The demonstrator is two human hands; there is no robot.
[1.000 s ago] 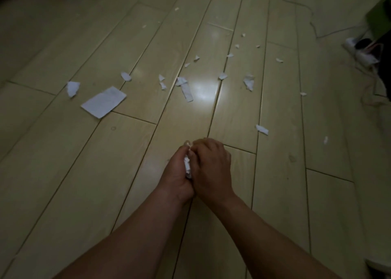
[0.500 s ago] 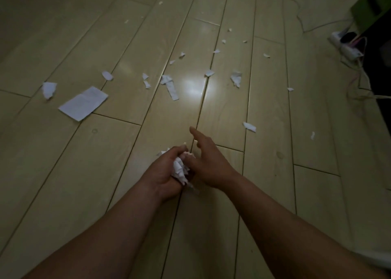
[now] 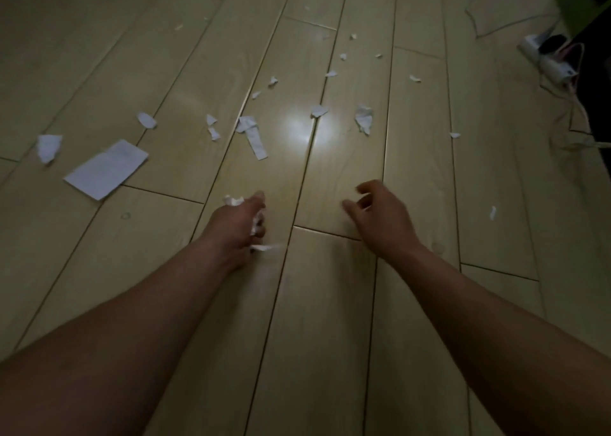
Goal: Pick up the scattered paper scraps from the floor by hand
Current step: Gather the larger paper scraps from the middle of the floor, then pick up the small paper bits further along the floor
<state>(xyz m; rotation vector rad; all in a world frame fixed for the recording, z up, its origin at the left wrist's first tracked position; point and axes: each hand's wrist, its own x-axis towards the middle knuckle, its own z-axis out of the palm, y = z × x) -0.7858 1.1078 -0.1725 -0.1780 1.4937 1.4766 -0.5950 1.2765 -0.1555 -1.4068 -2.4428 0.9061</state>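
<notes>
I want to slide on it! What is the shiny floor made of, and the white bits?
The pale yellowish plank floor looks like glossy wood or laminate: long board seams, faint grain, a bright light reflection. The scattered white torn scraps look like thin matte paper, with ragged edges and creases.

A white power strip (image 3: 545,60) is lying far right on the wooden floor (image 3: 99,55), cables (image 3: 489,29) trailing beside it.

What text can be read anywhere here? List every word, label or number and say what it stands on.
None can be read.
Large paper sheet: faint grey marks near its upper edge, too blurred to read.
Long paper strip: no legible print.
Power strip: no label can be made out.
Wad of scraps in the left hand: nothing readable.
</notes>
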